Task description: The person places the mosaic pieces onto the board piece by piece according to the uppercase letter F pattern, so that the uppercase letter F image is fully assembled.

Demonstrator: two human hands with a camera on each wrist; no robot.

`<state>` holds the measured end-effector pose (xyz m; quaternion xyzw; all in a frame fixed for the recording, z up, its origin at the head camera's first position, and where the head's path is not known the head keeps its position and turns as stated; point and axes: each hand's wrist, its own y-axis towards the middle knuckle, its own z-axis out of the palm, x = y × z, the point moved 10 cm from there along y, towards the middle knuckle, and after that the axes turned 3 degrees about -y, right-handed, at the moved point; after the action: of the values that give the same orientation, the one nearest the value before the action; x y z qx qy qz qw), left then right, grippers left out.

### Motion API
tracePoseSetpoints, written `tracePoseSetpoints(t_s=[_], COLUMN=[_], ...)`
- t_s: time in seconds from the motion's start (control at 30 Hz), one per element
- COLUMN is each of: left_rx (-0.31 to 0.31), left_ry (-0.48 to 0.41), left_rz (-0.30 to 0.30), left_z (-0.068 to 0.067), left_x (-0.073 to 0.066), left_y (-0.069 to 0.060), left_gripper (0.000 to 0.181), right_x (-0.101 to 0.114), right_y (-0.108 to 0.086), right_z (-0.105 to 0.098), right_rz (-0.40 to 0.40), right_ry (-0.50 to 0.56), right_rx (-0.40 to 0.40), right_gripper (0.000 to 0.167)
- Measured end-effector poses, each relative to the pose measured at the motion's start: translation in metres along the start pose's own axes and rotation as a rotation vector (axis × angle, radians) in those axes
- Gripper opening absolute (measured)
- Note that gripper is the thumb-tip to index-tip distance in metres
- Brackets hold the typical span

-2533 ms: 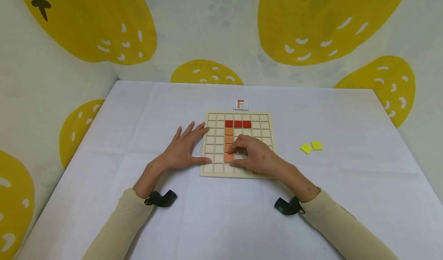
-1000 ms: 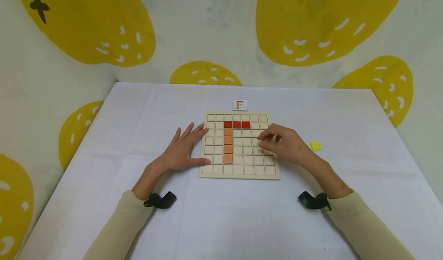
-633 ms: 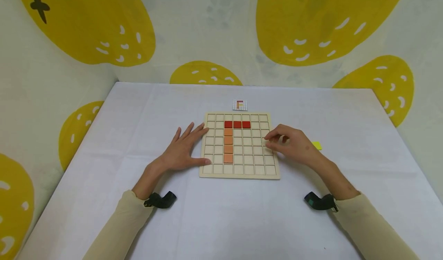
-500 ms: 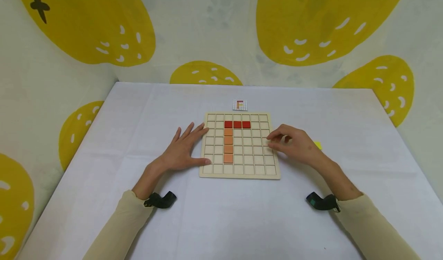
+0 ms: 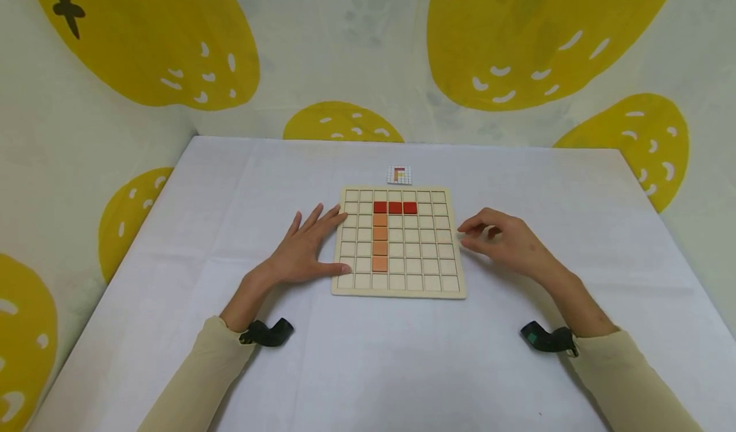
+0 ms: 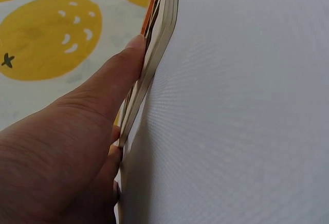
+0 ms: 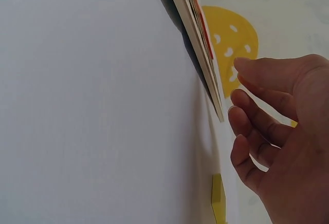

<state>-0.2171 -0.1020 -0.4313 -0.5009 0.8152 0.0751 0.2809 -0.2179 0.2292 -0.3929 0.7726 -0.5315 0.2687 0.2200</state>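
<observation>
A wooden grid board (image 5: 424, 283) lies flat on the table. Three red tiles (image 5: 395, 208) sit in a row near its top, and several orange tiles (image 5: 380, 233) run down a column below the leftmost red one. My left hand (image 5: 301, 250) rests spread at the board's left edge, thumb on the rim. Just off the right edge hovers my right hand (image 5: 506, 243), fingers loosely bent, with nothing visible between thumb and fingers. Yellow tiles (image 7: 218, 198) lie on the table beneath it in the right wrist view; in the head view the hand hides them.
A small printed card (image 5: 399, 175) with a coloured grid pattern lies behind the board. White cloth (image 5: 379, 362) covers the table. A patterned curtain (image 5: 345, 48) rises along the back and sides.
My right hand has let go of the lowest orange tile and moved off the board to the right, now covering the yellow tiles in the head view. My left hand has stayed put.
</observation>
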Motion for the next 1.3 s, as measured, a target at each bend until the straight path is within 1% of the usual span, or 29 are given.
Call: tracePoseSetpoints(t_s=[0.23,0.43,0.57,0.77,0.93,1.03,1.13,1.3], left_rx=[0.012,0.005,-0.001,-0.012,-0.012,-0.012,-0.018,-0.010], left_ry=[0.005,0.004,0.006,-0.001,0.004,0.003,-0.001,-0.007], left_rz=[-0.016,-0.005,0.000,0.021,0.023,0.024,0.028,0.017], left_z=[0.003,0.002,0.001,-0.001,-0.001,-0.001,-0.002,0.000], left_x=[0.004,0.003,0.003,0.000,0.000,0.000,0.000,0.001], left_y=[0.000,0.000,0.000,0.000,0.001,0.002,0.002,0.000], left_gripper=[0.103,0.104,0.104,0.104,0.104,0.104,0.103,0.104], right_x=[-0.010,-0.018,-0.021,-0.027,-0.035,-0.038,-0.039,-0.040], right_y=[-0.005,-0.008,-0.009,-0.012,-0.014,-0.015,-0.017,-0.020], right_z=[-0.009,-0.013,-0.016,-0.026,-0.032,-0.034,-0.036,-0.038], right_rz=[0.014,0.030,0.027,0.035,0.053,0.053,0.035,0.026], right_ry=[-0.005,-0.012,-0.037,-0.058,-0.074,-0.080,-0.086,-0.079], right_rx=[-0.014,-0.011,-0.001,0.000,0.013,0.026,0.033,0.039], right_gripper=[0.019,0.022,0.024,0.027,0.030,0.033,0.035,0.038])
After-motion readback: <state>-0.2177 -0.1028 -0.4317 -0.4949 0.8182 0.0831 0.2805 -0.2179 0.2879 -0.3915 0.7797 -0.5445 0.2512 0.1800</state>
